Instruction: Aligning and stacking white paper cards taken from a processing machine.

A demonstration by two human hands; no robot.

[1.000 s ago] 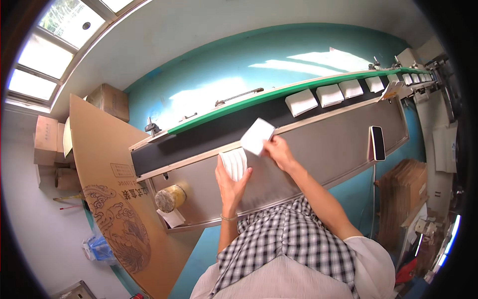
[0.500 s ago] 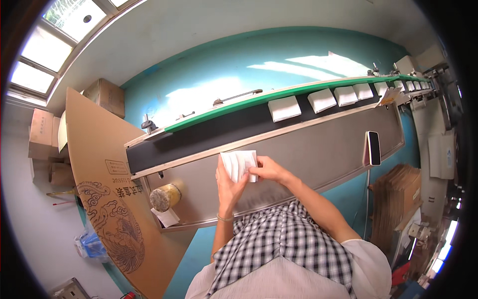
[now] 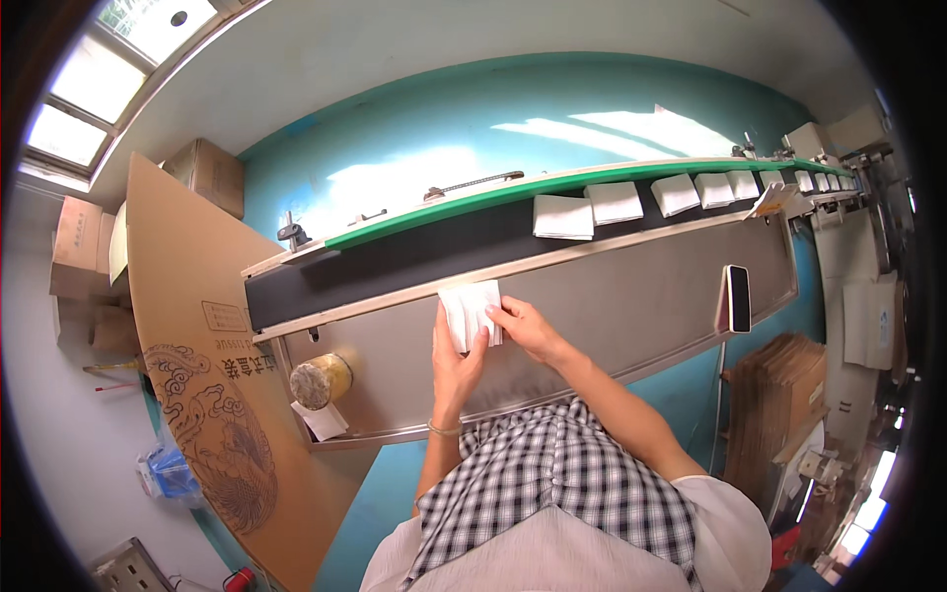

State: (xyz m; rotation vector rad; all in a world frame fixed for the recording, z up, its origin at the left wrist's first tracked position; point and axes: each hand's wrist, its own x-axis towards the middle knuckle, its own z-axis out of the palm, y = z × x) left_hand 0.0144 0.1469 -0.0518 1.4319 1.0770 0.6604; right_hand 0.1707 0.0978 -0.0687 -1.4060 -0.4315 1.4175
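Between my two hands is a small stack of folded white tissues, its layers showing as several folds, held over the grey metal tray table. My left hand grips its left and lower side, thumb pointing up along the front. My right hand closes on the right edge with thumb and fingers. Just beyond them runs a black conveyor belt carrying several similar white stacks; the nearest stack lies to the right of my hands, touching another.
A yellowish jar stands at the table's left end, beside a white paper piece. A tall cardboard sheet leans at the left. A phone is propped at the right. Flattened cartons stand at the lower right. A green rail edges the belt.
Stacks on the belt have shifted left, and the second now touches the first. My hands have risen slightly with the tissues, the right thumb moving a little higher on the stack.
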